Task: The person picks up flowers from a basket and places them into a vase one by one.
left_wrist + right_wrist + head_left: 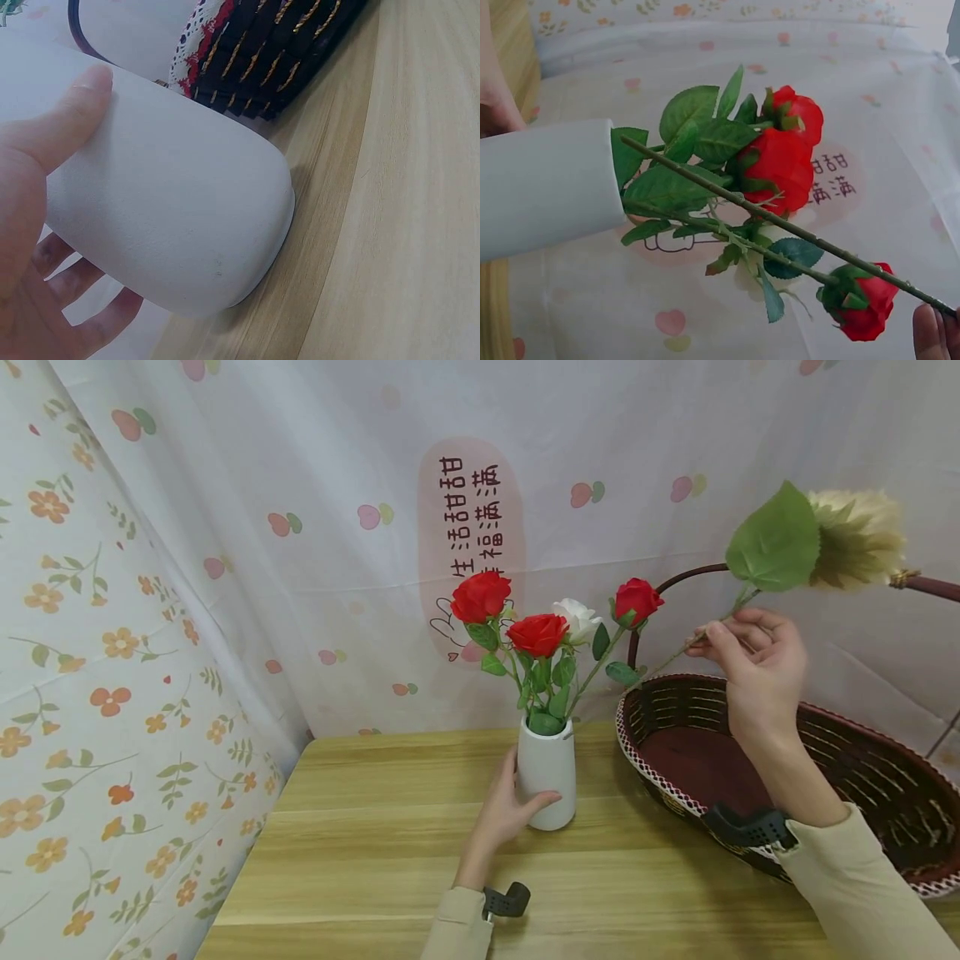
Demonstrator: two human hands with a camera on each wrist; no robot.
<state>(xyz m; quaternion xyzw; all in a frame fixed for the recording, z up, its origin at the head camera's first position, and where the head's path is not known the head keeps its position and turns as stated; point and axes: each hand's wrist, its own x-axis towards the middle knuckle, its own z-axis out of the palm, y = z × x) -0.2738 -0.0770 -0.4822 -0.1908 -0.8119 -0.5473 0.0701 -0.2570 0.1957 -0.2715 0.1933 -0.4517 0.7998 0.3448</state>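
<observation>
A white vase (pixel 547 777) stands upright on the table, and my left hand (pixel 504 810) holds it from the left. In the left wrist view the thumb (pixel 82 105) lies along its side while the fingers curve round beneath. Three red roses, one of them (pixel 480 597) on the left, and a white rose (pixel 576 620) rise from its mouth. My right hand (pixel 765 668), above the basket, pinches the stem of a cream flower (pixel 862 539) with a big green leaf (pixel 776 543). In the right wrist view, that bare stem (pixel 780 221) slants across the roses, its tip near the vase mouth.
A dark woven basket (pixel 697 760) with a lace-trimmed rim and tall handle stands right of the vase. The wooden table (pixel 360 843) reaches back to a printed curtain (pixel 337 552). A floral curtain (pixel 142 710) hangs along the left side.
</observation>
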